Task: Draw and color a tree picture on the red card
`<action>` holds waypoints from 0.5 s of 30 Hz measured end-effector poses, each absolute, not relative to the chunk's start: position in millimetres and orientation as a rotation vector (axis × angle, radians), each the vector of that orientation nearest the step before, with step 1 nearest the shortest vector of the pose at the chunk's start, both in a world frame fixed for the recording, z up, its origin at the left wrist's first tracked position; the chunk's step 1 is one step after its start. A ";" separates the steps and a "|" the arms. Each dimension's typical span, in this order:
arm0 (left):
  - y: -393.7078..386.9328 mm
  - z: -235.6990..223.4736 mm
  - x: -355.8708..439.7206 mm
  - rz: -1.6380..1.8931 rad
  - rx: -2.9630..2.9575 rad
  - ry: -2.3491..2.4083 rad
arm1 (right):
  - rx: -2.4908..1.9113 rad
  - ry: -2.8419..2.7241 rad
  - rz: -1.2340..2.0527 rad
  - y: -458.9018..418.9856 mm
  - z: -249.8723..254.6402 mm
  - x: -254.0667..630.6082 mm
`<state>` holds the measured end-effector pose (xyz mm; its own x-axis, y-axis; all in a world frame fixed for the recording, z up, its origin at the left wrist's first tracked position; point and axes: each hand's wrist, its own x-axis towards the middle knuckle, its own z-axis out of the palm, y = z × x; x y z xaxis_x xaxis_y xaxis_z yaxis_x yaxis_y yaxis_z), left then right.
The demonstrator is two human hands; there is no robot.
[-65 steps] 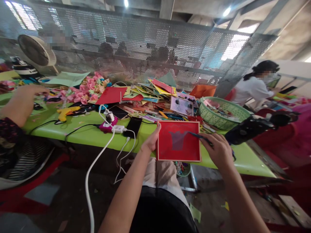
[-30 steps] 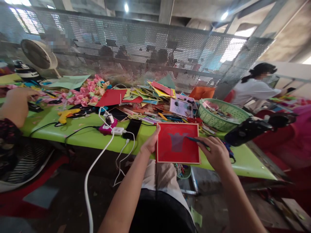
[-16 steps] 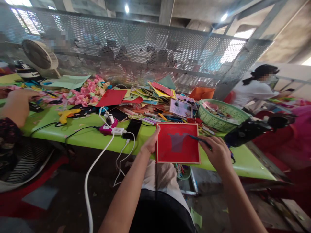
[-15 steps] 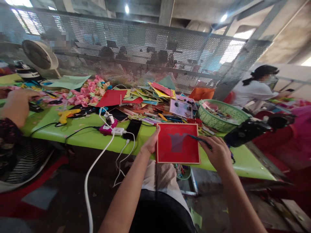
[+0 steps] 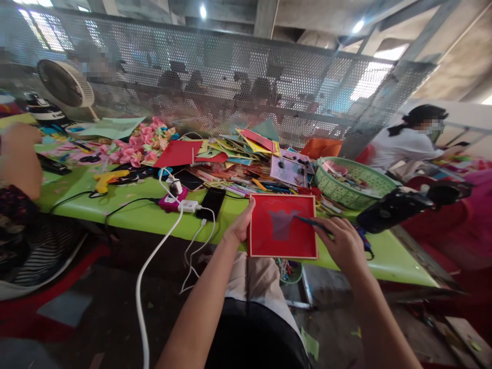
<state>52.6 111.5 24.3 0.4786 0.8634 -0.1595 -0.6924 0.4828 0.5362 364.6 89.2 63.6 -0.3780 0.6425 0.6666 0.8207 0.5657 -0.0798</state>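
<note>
At the middle of the frame, the left hand [image 5: 242, 223] grips the left rim of a red framed panel [image 5: 283, 247], thumb at the upper left edge; its other fingers are mostly hidden. The right hand [image 5: 344, 242] is curled closed around a thin dark pen-like tool [image 5: 315, 223], whose tip is over the upper right of the panel's greyish shape [image 5: 281, 226]; contact cannot be told.

Crowding the table [image 5: 388, 256] above the panel are loose pens [image 5: 238, 185], a card pile [image 5: 246, 146] and, to the right, a green basket [image 5: 338, 188]. A dark bottle [image 5: 388, 210] lies beyond the right hand. Left of the panel are a phone [image 5: 212, 204], a magenta power adapter [image 5: 168, 202] with a white cable [image 5: 152, 256] hanging off the edge, and a yellow glue gun [image 5: 106, 181]. Pink paper flowers [image 5: 138, 144] are heaped farther upper left, near another person's arm [image 5: 21, 159].
</note>
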 end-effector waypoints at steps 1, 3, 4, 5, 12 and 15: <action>112.0 23.0 52.4 0.991 0.434 0.441 | -1.165 -2.153 -0.339 88.7 64.0 364.2; 113.5 20.0 52.1 1.000 0.435 0.439 | -1.164 -2.158 -0.330 88.0 65.8 363.6; 114.4 18.4 51.8 0.997 0.435 0.434 | -1.167 -2.151 -0.330 87.6 66.9 363.3; 115.3 16.7 51.6 0.990 0.433 0.425 | -1.170 -2.145 -0.331 87.3 68.0 363.2; 116.8 13.1 51.7 0.974 0.449 0.417 | -1.166 -2.234 -0.284 86.4 72.8 362.4; 114.4 16.9 52.9 0.978 0.447 0.438 | -1.171 -2.214 -0.293 88.0 75.3 362.6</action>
<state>52.9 114.4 16.9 0.4876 0.8600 -0.1505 -0.6853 0.4838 0.5443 362.6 88.0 75.3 -0.4230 0.6721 0.6077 0.8071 0.5843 -0.0844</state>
